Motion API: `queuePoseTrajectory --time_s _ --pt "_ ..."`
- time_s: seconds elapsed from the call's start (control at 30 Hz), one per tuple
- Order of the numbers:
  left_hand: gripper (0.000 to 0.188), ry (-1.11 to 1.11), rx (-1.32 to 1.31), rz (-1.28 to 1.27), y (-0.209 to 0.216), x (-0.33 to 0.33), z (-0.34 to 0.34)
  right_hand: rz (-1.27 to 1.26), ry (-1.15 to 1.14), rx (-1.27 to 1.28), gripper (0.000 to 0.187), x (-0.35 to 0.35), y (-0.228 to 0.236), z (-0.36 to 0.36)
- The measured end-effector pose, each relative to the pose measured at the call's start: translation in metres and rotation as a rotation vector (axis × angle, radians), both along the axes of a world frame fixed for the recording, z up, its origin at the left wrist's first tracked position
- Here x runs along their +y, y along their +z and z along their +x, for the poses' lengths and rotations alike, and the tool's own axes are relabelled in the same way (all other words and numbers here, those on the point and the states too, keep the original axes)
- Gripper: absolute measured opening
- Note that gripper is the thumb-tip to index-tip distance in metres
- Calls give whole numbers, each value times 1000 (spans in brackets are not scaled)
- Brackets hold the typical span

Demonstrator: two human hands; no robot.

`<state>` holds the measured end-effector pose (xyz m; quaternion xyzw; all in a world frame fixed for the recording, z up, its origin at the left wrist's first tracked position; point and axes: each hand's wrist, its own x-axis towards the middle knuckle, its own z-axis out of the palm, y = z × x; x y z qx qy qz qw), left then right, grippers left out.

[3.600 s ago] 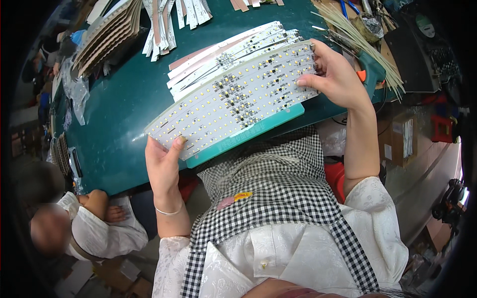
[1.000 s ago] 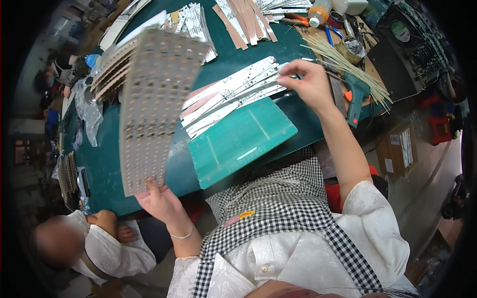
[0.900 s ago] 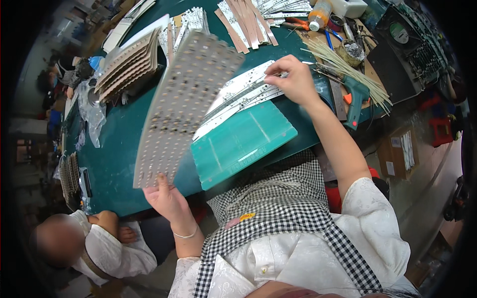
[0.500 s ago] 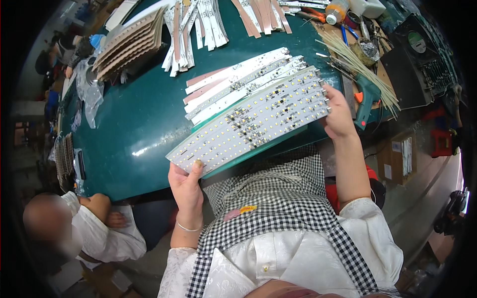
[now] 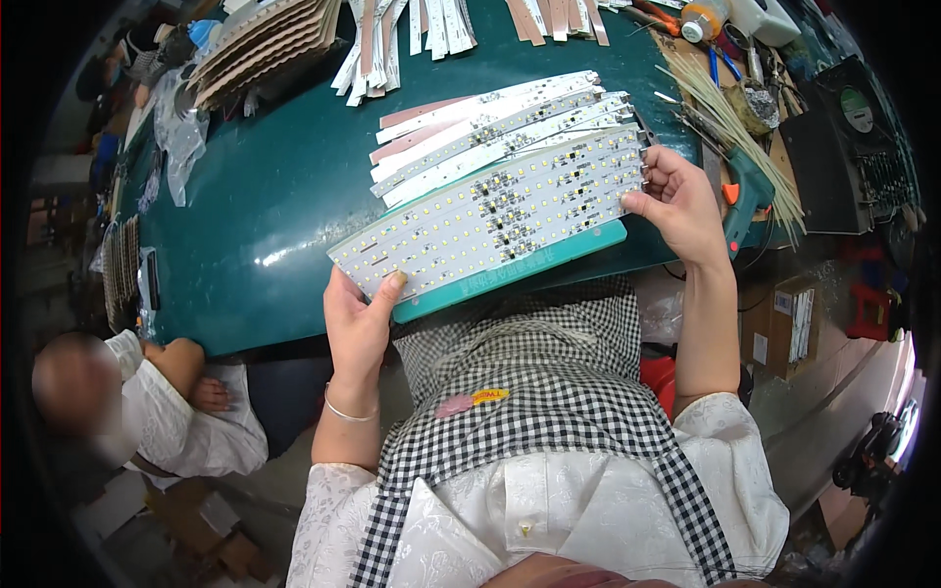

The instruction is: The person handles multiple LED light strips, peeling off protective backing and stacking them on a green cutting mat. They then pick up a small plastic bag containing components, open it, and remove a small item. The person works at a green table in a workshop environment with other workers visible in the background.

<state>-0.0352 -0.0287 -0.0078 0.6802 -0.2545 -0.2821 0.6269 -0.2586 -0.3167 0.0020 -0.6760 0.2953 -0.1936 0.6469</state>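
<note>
The table [image 5: 265,216] is dark green and shiny. At its far end lies a stack of brown ridged boards [image 5: 260,44], and next to it a bunch of thin white strips [image 5: 392,34]. Some brown strips [image 5: 549,18] lie further right. A crumpled clear plastic bag [image 5: 181,127] sits near the left edge. On the right is a bundle of long pale sticks [image 5: 725,127], a little bottle with an orange cap [image 5: 704,20], and a green tool with an orange trigger [image 5: 750,196]. A black fan [image 5: 853,113] sits past the sticks. Below the table, at the left, another person in a white top [image 5: 167,421] sits low down. A cardboard box [image 5: 794,328] stands on the floor to the right.
</note>
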Motion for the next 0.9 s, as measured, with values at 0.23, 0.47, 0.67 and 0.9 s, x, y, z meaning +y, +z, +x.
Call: queuePoseTrajectory --time_s 0.23,0.47,0.67,0.9 --pt "38 -34 78 -24 3 -11 -7 -93 10 82 29 -16 7 -6" --pt "35 -20 30 23 -3 -4 -1 -106 -10 80 34 -6 9 -10" --pt "26 -41 -197 40 -9 8 -5 -281 47 116 37 -11 10 -19" --pt "7 62 -106 -63 -18 4 -14 -209 0 -9 35 -3 4 -15"
